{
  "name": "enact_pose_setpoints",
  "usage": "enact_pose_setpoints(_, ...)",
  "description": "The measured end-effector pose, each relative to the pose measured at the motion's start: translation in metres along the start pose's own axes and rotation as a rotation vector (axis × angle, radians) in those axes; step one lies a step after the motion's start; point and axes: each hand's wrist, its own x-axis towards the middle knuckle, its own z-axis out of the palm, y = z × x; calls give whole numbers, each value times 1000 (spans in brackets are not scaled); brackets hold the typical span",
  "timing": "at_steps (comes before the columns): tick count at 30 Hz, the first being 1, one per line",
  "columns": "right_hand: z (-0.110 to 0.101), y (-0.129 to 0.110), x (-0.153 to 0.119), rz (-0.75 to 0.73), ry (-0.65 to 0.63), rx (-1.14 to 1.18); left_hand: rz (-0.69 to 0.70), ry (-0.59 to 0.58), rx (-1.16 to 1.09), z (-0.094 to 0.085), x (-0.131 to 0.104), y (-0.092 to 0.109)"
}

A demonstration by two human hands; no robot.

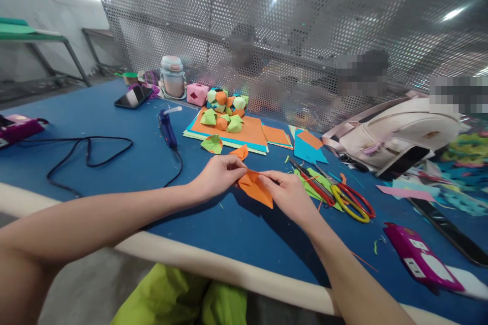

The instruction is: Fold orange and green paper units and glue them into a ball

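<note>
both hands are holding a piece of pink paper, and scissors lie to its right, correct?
The colour is wrong: the head view shows orange paper held by the left hand and right hand, with scissors to its right.

From head height at its near side, the blue table (pixel 213 221) is viewed forward and down; the left hand (pixel 218 176) and right hand (pixel 287 192) are seen close, the perforated screen (pixel 183 15) farther off.

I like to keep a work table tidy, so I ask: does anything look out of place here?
Slightly: thin green and orange paper scraps lie scattered on the blue table around the yellow-and-red-handled metal scissors, beside the right hand. Being loose, they look untidy.
</note>
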Motion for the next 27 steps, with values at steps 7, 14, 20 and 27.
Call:
enact_pose_setpoints(7, 2, 5, 1, 12, 61, 33, 50, 7, 212, 1, -6, 1)
enact_pose_setpoints(14, 6, 7, -1, -38, 38, 16, 8, -57, 257, 1, -3, -5)
enact_pose_setpoints(20, 9, 9, 3, 107, 51, 118, 4, 12, 122, 2, 0, -7)
enact_pose_setpoints(27, 15, 10, 2, 28, 57, 43, -64, -64, 103, 8, -5, -7)
